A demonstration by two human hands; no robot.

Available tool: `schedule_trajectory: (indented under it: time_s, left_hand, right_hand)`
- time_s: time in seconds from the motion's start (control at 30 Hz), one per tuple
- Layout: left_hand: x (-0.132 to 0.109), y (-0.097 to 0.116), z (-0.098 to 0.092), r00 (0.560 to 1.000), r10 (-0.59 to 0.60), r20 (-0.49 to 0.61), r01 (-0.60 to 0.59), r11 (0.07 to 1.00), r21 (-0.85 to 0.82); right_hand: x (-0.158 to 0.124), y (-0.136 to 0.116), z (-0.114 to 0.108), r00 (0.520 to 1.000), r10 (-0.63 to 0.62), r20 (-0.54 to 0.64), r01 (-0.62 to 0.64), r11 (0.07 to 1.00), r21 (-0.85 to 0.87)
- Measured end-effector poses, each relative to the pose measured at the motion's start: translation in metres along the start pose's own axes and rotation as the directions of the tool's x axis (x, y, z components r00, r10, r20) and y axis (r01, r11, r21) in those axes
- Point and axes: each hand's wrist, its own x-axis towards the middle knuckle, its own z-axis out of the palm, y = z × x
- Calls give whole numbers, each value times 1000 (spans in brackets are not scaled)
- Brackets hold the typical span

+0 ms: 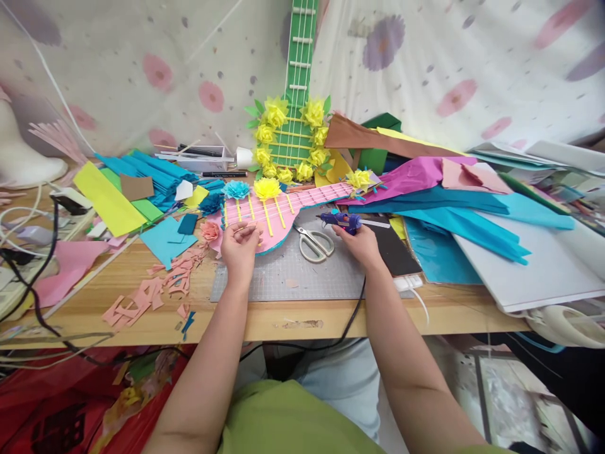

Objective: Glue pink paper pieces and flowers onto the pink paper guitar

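Note:
My right hand [363, 244] is wrapped round a dark blue hot glue gun [344, 221], its nozzle pointing left. Over the lower left part of a pink paper guitar [271, 234], my left hand [241, 246] has its fingertips pinched together; what they hold, if anything, is too small to make out. Yellow strips and white strings run across the guitar. A blue paper flower [236, 189], a yellow one [267, 188] and a pink one [210, 231] sit along its left side. Grey-handled scissors [314, 244] lie between my hands on the cutting mat [288, 280].
A green paper guitar [293, 142] with yellow flowers stands upright behind. Pink paper scraps [146, 299] litter the table's left side. Blue crepe paper [472, 224] and white sheets [534, 265] are piled at right. The glue gun's black cord [355, 309] hangs over the front edge.

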Motion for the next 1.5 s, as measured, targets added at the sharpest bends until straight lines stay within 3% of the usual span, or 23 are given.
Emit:
schedule_trajectory:
  time_s: [0.27, 0.47, 0.57, 0.67, 0.77, 0.83, 0.93, 1.1, 1.27, 1.5]
  left_hand:
    - [-6, 3, 2, 997, -72, -10, 70, 993, -97]
    - [-10, 13, 1, 987, -163, -14, 158, 975, -154]
    - [-10, 16, -1, 980, -197, -37, 188, 967, -173]
    - [-11, 18, 0, 968, -248, -44, 235, 951, -202]
    - [-14, 18, 2, 948, -317, -16, 302, 917, -261]
    - [-15, 17, 4, 937, -350, 5, 336, 893, -300]
    - [-15, 16, 4, 935, -355, -2, 334, 882, -332]
    - [-11, 16, 3, 932, -361, -30, 325, 869, -374]
    - [-10, 16, 0, 924, -377, -59, 330, 868, -371]
    - [-13, 18, -10, 954, -291, -70, 258, 920, -296]
  right_hand:
    - [10, -1, 17, 1000, -20, 15, 22, 984, -179]
    - [-6, -7, -7, 985, -164, -46, 121, 864, -488]
    - [-25, -20, -23, 996, -79, 40, 88, 816, -572]
    - [-45, -44, -21, 961, -57, 271, 168, 898, -406]
    - [-59, -74, 10, 899, -266, 348, 259, 963, 70]
    - [-63, -93, 40, 874, -333, 354, 206, 914, 351]
    - [-65, -116, 80, 886, -290, 362, 16, 800, 600]
    - [-68, -134, 107, 893, -145, 426, -205, 711, 673]
    - [-69, -136, 114, 918, -76, 389, -242, 669, 702]
    - [-59, -143, 123, 940, -22, 342, -267, 578, 771]
